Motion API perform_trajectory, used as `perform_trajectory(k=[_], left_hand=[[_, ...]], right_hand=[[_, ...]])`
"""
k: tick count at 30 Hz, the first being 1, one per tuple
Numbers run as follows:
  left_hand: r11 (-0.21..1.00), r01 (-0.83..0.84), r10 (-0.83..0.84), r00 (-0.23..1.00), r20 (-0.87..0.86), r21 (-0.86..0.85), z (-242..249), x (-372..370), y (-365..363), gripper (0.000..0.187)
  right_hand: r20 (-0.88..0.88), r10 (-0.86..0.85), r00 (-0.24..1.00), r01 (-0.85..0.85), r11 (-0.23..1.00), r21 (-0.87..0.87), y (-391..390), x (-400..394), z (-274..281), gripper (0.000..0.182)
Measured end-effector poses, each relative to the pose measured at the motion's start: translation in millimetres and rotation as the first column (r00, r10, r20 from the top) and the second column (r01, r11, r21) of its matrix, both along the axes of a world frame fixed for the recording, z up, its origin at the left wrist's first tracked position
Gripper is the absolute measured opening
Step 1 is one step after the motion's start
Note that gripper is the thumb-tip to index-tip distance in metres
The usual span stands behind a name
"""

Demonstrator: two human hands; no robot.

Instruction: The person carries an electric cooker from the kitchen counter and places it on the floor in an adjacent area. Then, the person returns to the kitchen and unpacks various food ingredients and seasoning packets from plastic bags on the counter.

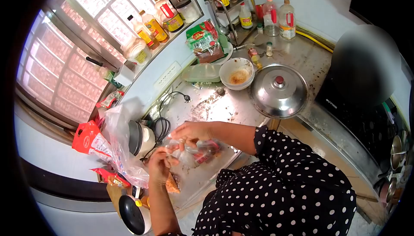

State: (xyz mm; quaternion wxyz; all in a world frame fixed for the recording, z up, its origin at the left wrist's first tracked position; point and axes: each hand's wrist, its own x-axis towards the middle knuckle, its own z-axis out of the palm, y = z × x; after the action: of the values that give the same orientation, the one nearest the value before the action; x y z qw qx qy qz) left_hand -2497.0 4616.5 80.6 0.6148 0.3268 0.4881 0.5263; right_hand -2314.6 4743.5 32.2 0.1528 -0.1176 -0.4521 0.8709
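A clear plastic bag with something reddish inside is low over the metal counter, in front of my body. The fingers of my right hand are closed on the gathered top of this bag. Close beside it, my left hand pinches the same gathered plastic. The two hands nearly touch, and the bag's contents are blurred behind the clear film. An orange packet shows under my left wrist.
A lidded steel pan, a stained white bowl and a green-lidded container stand at the back. A black cable lies by a white appliance. Red packets and a small black pan are at left.
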Motion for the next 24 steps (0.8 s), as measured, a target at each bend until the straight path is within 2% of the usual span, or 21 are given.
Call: perform_trajectory(k=[1,2,3,5,8,12,15,17,18,20,21,23,24], left_hand=[[0.999,0.030,-0.033,0.995,-0.090,-0.032,-1,6,-1,0.013],[0.999,0.024,-0.022,0.997,-0.070,0.029,-10,1,-3,0.016],[0.999,0.015,-0.013,0.998,-0.068,0.028,-17,-3,-4,0.016],[0.998,-0.016,0.019,0.998,-0.066,0.056,-24,-5,-7,0.016],[0.999,0.025,-0.025,1.000,-0.015,0.025,-24,5,-9,0.015],[0.999,-0.013,0.014,1.000,-0.007,0.050,-22,8,-8,0.015],[0.999,-0.028,0.032,0.995,-0.098,0.040,-19,13,-10,0.015],[0.995,0.040,-0.016,0.970,-0.244,0.095,-25,7,-7,0.012],[0.995,0.039,-0.016,0.970,-0.243,0.092,-30,1,-3,0.012],[0.982,0.083,-0.003,0.902,-0.431,0.167,-38,-15,5,0.012],[0.983,0.081,-0.003,0.903,-0.430,0.165,-40,-21,5,0.012],[0.979,-0.180,0.205,0.870,-0.448,0.097,-43,-33,4,0.016],[0.978,-0.199,0.209,0.874,-0.438,0.070,-66,-64,6,0.019]], right_hand=[[-0.004,0.038,0.999,-0.038,0.995,0.096,-5,-2,0,0.039],[-0.003,0.077,0.997,-0.075,0.979,0.190,-8,-2,0,0.043],[0.000,0.086,0.996,-0.084,0.978,0.189,-9,-2,0,0.043],[0.072,0.210,0.975,-0.222,0.929,0.297,-10,1,5,0.056],[0.141,0.210,0.967,-0.246,0.912,0.328,-19,8,24,0.055],[0.142,0.235,0.962,-0.268,0.913,0.306,-11,-6,12,0.055],[0.179,0.246,0.953,-0.293,0.900,0.324,-10,-11,10,0.058],[0.216,0.157,0.964,-0.229,0.902,0.366,-8,-8,13,0.048],[0.217,0.157,0.963,-0.229,0.903,0.363,-7,-7,11,0.048],[0.160,-0.012,0.987,-0.064,0.886,0.459,-4,-2,4,0.042],[0.161,-0.010,0.987,-0.065,0.887,0.457,-3,2,0,0.042],[0.231,-0.146,0.962,0.026,0.891,0.454,1,15,-9,0.032],[0.216,-0.172,0.961,0.049,0.876,0.480,10,14,-37,0.029]])
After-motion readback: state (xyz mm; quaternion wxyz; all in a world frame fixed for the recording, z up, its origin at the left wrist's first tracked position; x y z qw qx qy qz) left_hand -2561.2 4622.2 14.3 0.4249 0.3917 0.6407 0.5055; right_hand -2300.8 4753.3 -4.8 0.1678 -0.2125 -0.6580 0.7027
